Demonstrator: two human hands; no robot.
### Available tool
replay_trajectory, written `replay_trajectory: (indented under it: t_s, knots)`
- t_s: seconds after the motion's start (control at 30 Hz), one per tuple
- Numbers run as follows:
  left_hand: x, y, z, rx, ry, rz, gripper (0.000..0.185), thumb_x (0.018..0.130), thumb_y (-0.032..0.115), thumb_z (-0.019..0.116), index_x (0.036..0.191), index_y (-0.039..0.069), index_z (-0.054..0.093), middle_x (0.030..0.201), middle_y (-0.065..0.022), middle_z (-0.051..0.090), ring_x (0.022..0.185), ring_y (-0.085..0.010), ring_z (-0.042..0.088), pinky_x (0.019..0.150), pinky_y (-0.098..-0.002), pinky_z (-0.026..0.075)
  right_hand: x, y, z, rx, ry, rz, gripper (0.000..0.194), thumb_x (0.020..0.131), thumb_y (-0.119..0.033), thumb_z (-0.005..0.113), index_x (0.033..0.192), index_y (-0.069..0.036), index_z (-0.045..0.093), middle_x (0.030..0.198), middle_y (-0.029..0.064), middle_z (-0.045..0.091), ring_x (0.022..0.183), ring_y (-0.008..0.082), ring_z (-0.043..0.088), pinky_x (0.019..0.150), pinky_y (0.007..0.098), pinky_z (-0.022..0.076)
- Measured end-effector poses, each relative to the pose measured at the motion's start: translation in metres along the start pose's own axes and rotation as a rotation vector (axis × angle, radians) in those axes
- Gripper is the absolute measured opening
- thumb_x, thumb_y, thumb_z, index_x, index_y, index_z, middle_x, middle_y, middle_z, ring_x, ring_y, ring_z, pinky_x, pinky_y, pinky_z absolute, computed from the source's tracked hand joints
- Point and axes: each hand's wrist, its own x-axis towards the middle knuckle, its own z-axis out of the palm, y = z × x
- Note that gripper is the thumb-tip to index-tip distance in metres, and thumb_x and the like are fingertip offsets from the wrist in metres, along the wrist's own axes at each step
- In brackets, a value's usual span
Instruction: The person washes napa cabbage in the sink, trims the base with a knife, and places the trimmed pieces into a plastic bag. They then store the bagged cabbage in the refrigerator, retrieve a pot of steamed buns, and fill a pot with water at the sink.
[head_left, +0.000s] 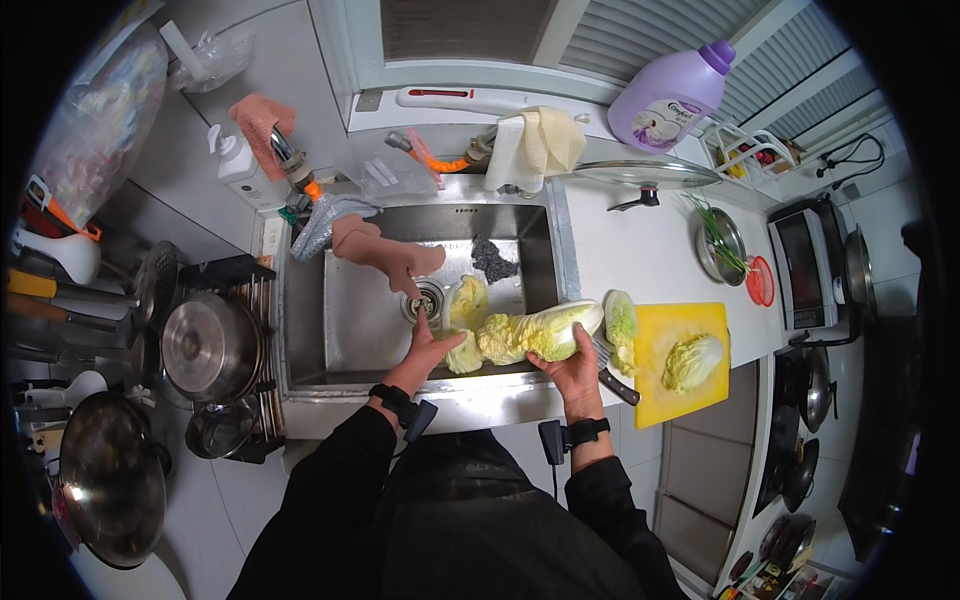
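My right hand (574, 371) grips a napa cabbage (574, 334) over the sink's front right edge, its leafy end pointing left. My left hand (420, 356) is over the steel sink (360, 322), near the drain (422, 298), with thumb and forefinger apart. Close to its thumb are loose yellow-green cabbage leaves (466, 300). A pinkish cloth-like shape (386, 251) extends over the basin towards my left fingertips; what it is cannot be told. Right of the sink lie a cabbage piece (621, 330) and a knife (621, 388), its blade partly hidden by the cabbage.
A yellow cutting board (652, 405) bears another cabbage piece (691, 364). Behind it are a steel bowl (709, 259) with green onions and a glass lid (645, 172). A dark scouring mesh (493, 259) lies in the basin. Pots (214, 345) stand left of the sink.
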Motion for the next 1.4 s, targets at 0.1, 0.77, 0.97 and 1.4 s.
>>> replay_trajectory:
  t_s: [0.1,0.77,0.97,1.4]
  knots:
    - [-0.005,0.011,0.01,0.109,-0.205,0.208,0.11,0.076,0.018,0.085,0.158,0.011,0.012,0.16,-0.0174,0.017,0.147,-0.0279,0.021,0.116,-0.0365,0.028,-0.006,0.003,0.002,0.08,-0.051,0.025,0.069,0.09,-0.043,0.066,0.143,-0.008,0.04,0.138,0.0165,0.052,0.126,0.0353,0.052,0.097,0.0566,0.0467]
    - [-0.029,0.029,0.025,0.239,-0.195,0.241,0.086,0.086,0.042,0.075,0.152,0.009,0.03,0.15,-0.022,0.031,0.137,-0.0304,0.038,0.11,-0.0447,0.034,-0.029,-0.014,-0.003,0.306,-0.035,-0.105,0.074,0.09,-0.058,0.061,0.143,-0.009,0.043,0.138,0.015,0.054,0.126,0.0337,0.053,0.101,0.0538,0.048]
    - [-0.052,0.069,0.039,-0.199,-0.46,0.062,0.061,0.098,0.03,0.064,0.149,0.01,0.036,0.144,-0.0116,0.045,0.126,-0.0194,0.049,0.095,-0.0332,0.05,-0.036,0.0,0.048,-0.316,-0.035,0.12,0.062,0.097,-0.047,0.058,0.142,-0.007,0.042,0.129,0.0133,0.059,0.112,0.0247,0.064,0.086,0.0388,0.0588]
    - [-0.072,0.053,0.061,-0.85,-0.569,-0.161,0.067,0.104,0.047,0.038,0.154,0.004,0.024,0.148,-0.0253,0.042,0.131,-0.0418,0.048,0.11,-0.0506,0.041,0.01,-0.098,-0.066,-1.7,0.646,-0.666,0.086,0.077,-0.041,0.079,0.139,0.005,0.041,0.12,0.0301,0.056,0.108,0.0459,0.056,0.093,0.0492,0.0483]
